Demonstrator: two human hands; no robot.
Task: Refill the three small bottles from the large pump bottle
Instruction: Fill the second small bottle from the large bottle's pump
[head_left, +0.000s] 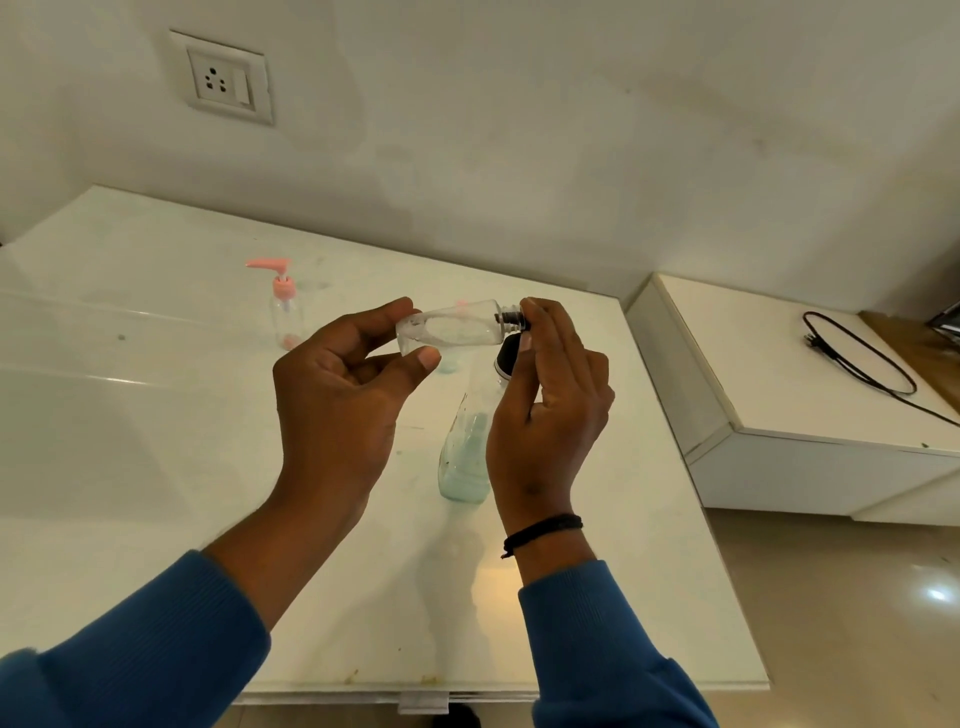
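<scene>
White table (156, 415) against plain wall; socket (223, 80) above. Left hand (337, 395) pinches small bottle (452, 327) sideways over table; right hand (550, 410) fingers grip its neck. Large bottle (465, 457) stands beneath; pink-pump bottle (284, 312) further back.

Both hands raised side by side, each pinching one end of the same held item

The left hand (343, 395) is palm-up and cupped, forefinger above and thumb below closed on the item's base, the other fingers curled loosely underneath. The right hand (550, 410) stands upright just beside it, back to the camera, thumb and forefinger tips nipped on the opposite end, level with the left fingertips. Both forearms rise from below in blue sleeves (597, 644) pushed back from the wrists; a dark band (543, 530) circles the right wrist.
</scene>
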